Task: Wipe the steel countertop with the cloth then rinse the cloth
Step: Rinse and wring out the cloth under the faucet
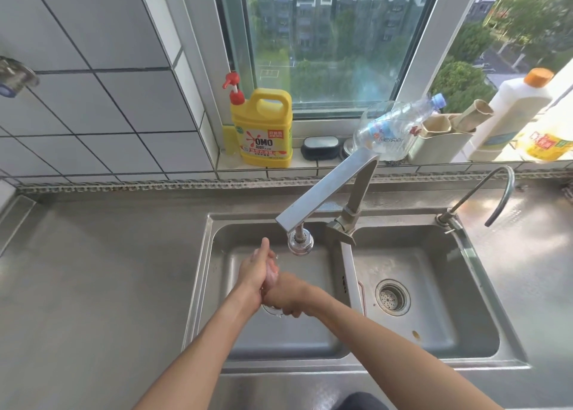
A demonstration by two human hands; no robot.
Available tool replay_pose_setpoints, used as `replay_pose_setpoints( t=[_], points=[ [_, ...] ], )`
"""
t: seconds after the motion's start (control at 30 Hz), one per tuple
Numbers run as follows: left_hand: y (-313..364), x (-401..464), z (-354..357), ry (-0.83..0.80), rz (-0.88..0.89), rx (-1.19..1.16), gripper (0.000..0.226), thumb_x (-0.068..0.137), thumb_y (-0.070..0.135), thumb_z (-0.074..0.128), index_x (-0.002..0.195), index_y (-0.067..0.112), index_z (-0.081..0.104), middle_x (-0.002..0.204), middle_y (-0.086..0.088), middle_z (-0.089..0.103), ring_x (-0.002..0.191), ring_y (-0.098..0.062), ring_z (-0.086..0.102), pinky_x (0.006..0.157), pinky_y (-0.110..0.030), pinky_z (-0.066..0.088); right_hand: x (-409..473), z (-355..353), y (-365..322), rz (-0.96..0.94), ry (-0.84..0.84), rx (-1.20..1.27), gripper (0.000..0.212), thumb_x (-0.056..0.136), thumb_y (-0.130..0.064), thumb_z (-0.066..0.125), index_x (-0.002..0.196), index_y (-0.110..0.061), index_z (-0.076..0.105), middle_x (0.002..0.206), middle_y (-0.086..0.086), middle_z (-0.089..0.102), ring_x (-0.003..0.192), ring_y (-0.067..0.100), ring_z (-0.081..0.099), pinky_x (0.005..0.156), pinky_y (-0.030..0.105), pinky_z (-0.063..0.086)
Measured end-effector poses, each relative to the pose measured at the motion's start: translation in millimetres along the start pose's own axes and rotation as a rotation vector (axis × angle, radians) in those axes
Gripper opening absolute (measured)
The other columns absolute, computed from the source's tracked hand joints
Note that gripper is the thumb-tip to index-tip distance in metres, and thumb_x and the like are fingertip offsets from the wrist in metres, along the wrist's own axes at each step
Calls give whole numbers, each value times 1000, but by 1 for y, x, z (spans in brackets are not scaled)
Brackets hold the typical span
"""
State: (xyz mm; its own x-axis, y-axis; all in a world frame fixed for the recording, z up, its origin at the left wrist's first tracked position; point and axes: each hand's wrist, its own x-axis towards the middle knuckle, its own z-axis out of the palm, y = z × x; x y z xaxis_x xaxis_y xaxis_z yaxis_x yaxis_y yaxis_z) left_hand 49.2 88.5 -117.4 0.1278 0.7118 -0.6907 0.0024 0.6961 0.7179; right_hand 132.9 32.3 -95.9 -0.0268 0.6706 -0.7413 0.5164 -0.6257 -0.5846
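Note:
Over the left sink basin (pixel 223 341), both hands hold a small pale pink cloth (pixel 271 273) squeezed between them. My left hand (pixel 252 273) grips its upper part, thumb sticking up. My right hand (pixel 286 293) is clenched round its lower end, just below and to the right. Most of the cloth is hidden inside the hands. The faucet head (pixel 300 244) hangs just right of and above the hands; I cannot tell if water runs. The steel countertop (pixel 93 285) spreads to the left of the sink.
A right basin (pixel 459 316) with a drain strainer (pixel 392 297) lies beside the left one. A thin curved tap (pixel 496 189) stands at the back right. On the window sill are a yellow detergent jug (pixel 263 127), a tipped clear bottle (pixel 390 127), and a white bottle (pixel 511 111).

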Motion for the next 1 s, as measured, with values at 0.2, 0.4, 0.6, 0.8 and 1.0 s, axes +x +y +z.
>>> replay_pose_setpoints(
  t=[0.2, 0.4, 0.6, 0.8, 1.0],
  points=[
    [-8, 8, 9, 112, 7, 8, 40, 105, 35, 58, 74, 13, 51, 53, 2, 43, 41, -13, 35, 48, -26, 30, 20, 19, 9, -97, 204, -322, 70, 93, -18, 50, 158, -15, 26, 119, 13, 72, 99, 34, 68, 78, 37, 50],
    [-19, 17, 7, 229, -4, 309, 35, 95, 20, 54, 62, 12, 47, 56, -4, 49, 53, -25, 43, 56, -31, 38, 15, 31, 16, -38, 257, -473, 44, 90, -23, 55, 133, -14, 54, 117, 8, 72, 107, 34, 70, 79, 40, 50],
    [-20, 14, 4, 204, 12, 254, 51, 95, 42, 65, 57, 11, 51, 48, -6, 54, 41, -21, 49, 50, -26, 43, 16, 31, 17, -1, 241, -281, 37, 90, -27, 61, 126, -15, 58, 114, 10, 71, 102, 33, 70, 79, 38, 53],
    [8, -11, -10, -170, -67, 91, 86, 78, 85, 56, 42, 7, 49, 45, -12, 51, 33, -16, 42, 36, -17, 29, -4, 6, 10, 30, 376, -214, 80, 63, -48, 88, 120, -12, 46, 115, 6, 65, 105, 32, 68, 80, 39, 54],
    [24, -29, -43, -435, -125, -109, 77, 91, 74, 55, 114, 1, 68, 109, -20, 73, 99, -30, 74, 82, -36, 61, -43, -23, -4, -78, -32, 407, 36, 75, -41, 83, 78, -22, 53, 62, 0, 46, 47, 15, 33, 47, 25, 28]
  ],
)
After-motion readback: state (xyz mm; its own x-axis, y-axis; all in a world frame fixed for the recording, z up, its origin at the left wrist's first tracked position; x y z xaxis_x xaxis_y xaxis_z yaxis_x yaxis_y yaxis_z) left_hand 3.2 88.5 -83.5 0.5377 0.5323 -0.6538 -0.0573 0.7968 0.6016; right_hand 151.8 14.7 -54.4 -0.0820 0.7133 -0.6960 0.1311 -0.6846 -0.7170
